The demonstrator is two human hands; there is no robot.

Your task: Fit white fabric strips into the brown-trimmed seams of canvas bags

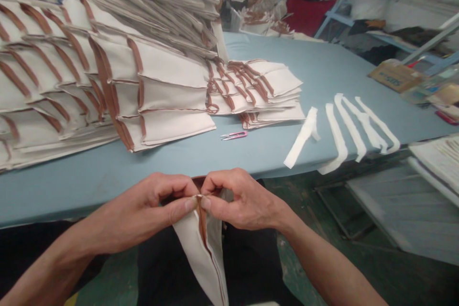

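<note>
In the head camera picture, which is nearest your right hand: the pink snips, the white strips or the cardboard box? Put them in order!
From the right hand:
1. Pink snips, on the table, straight ahead.
2. White strips, on the table, ahead to the right.
3. Cardboard box, farthest, far right.

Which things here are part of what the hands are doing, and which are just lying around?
Part of it:
- left hand and right hand
- cream canvas piece with brown edging, pinched between them
- stacks of matching canvas pieces, probably

Just lying around, for now:
- pink thread snips
- white fabric strips
- cardboard box
</note>
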